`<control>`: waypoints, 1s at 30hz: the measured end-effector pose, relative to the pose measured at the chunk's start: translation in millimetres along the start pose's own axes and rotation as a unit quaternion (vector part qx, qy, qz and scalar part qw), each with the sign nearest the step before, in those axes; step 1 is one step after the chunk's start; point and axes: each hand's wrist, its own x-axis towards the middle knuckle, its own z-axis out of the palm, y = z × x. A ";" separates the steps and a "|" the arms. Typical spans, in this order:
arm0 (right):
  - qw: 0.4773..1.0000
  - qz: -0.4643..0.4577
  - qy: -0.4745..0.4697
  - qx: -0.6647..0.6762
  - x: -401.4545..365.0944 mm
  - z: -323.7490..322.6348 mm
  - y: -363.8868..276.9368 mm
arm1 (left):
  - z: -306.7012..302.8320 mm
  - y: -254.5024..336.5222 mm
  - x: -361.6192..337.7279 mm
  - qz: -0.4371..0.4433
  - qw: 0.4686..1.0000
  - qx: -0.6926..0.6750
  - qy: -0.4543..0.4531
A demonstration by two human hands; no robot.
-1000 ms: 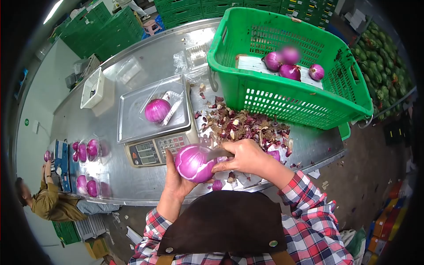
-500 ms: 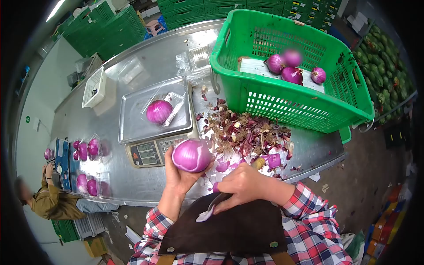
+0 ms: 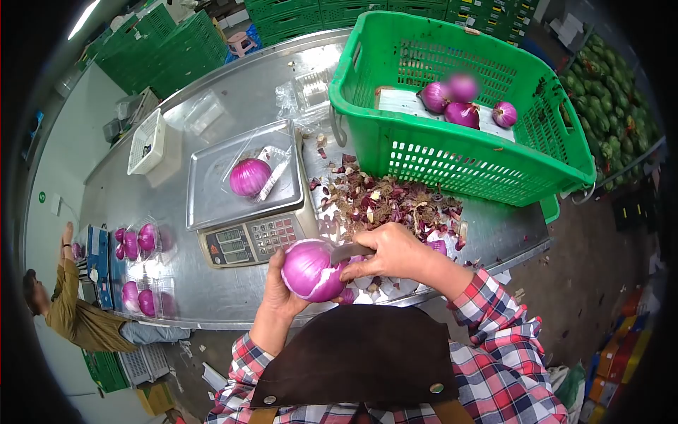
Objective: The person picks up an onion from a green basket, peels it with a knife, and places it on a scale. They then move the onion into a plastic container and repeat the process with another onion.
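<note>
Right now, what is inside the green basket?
Four red onions lie on a white sheet at the bottom of the green basket. Its near wall hides the front part of the floor, so anything there cannot be seen.

Your onion (image 3: 308, 270) shows smooth, glossy purple skin; your knife (image 3: 351, 249) has a dull metal blade. You stand at a shiny steel table (image 3: 233, 293); the crate (image 3: 452, 159) is glossy green plastic, the peels (image 3: 392, 201) papery and matt.

The left hand (image 3: 279, 293) cups a red onion (image 3: 311, 270) (knife (image 3: 351, 249) in the right hand (image 3: 392, 251)).
</note>
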 end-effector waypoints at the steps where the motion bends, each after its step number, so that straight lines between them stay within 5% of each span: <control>1: 1.000 -0.002 0.001 0.017 -0.7 3.9 2.5 | 0.2 0.3 0.7 -0.004 1.000 0.001 0.010; 8: 0.997 -0.001 0.074 0.016 -0.7 -0.2 -2.1 | 15.1 12.8 -3.9 -0.048 0.999 0.010 -0.006; 18: 0.997 -0.002 -0.073 -0.007 -1.8 -0.7 -2.4 | 20.7 13.0 -1.0 -0.019 0.998 0.040 0.054; 23: 0.997 -0.046 0.065 -0.016 -3.9 2.1 -6.8 | 24.1 17.0 3.6 -0.015 0.997 0.037 0.062; 30: 0.999 0.005 0.002 -0.044 1.1 -2.8 -5.4 | 13.9 16.6 1.5 -0.062 0.995 0.045 0.059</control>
